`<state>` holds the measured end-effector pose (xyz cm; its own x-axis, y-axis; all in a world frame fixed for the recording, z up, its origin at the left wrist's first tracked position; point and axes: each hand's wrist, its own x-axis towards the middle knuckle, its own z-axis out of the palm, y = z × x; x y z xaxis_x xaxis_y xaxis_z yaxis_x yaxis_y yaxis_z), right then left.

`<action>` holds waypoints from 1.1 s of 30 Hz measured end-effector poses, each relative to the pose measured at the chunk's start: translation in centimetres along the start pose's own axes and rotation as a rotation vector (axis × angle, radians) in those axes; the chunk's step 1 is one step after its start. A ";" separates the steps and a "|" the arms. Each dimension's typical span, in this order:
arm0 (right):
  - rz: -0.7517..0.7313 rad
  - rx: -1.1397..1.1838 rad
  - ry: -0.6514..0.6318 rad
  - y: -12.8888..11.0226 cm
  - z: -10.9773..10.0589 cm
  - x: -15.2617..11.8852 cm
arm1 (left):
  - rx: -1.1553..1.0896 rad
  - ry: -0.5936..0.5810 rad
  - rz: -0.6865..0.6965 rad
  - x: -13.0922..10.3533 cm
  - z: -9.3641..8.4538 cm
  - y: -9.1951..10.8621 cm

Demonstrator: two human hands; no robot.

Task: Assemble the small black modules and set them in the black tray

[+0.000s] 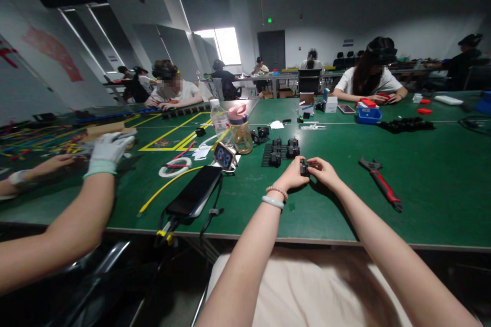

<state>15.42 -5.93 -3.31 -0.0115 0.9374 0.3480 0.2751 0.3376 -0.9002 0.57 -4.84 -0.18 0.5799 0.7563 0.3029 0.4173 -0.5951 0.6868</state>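
A small black block-shaped part is held over the green table; its exact kind I cannot make out. My left hand, with a beaded bracelet and a pale bangle at the wrist, is closed round it from the left. From the other side, the fingertips of my right hand pinch at its right edge. Just beyond my hands lies a group of similar black parts with thin prongs. To the right rests a pair of adjustable pliers with red and black handles.
Left of my hands stand a pink-lidded bottle, a water bottle and a phone showing a clock. A black power bank-like slab lies nearer. A co-worker's gloved hand works at far left. A blue bin sits opposite.
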 end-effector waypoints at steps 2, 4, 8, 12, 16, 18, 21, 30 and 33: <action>0.008 0.015 -0.007 -0.1 0.0 0.0 | 0.005 0.002 -0.005 0.0 0.0 0.0; 0.019 0.025 -0.004 -0.2 0.0 0.0 | 0.012 0.004 -0.012 0.0 0.0 -0.1; 0.025 0.047 -0.006 -0.1 0.0 0.1 | 0.021 0.003 -0.007 0.0 0.0 -0.2; 0.023 0.061 -0.015 -0.1 -0.1 0.2 | 0.034 -0.006 -0.011 0.0 -0.1 -0.3; 0.020 0.087 -0.017 -0.3 -0.1 0.3 | 0.034 -0.007 -0.007 0.1 -0.1 -0.4; 0.017 0.089 -0.017 -0.4 -0.1 0.3 | 0.035 -0.005 -0.002 0.1 -0.2 -0.4; 0.020 0.078 -0.016 -0.4 -0.1 0.3 | 0.035 -0.010 -0.004 0.1 -0.2 -0.4; 0.028 0.052 -0.017 -0.2 -0.2 0.4 | -0.001 -0.011 -0.042 0.0 -0.3 0.2; 0.038 0.044 -0.013 -0.2 -0.2 0.4 | -0.008 -0.012 -0.045 0.0 -0.3 0.3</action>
<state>15.57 -5.69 -2.94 -0.0146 0.9507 0.3098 0.2327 0.3046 -0.9236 0.46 -4.88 0.23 0.5687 0.7792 0.2635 0.4376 -0.5579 0.7052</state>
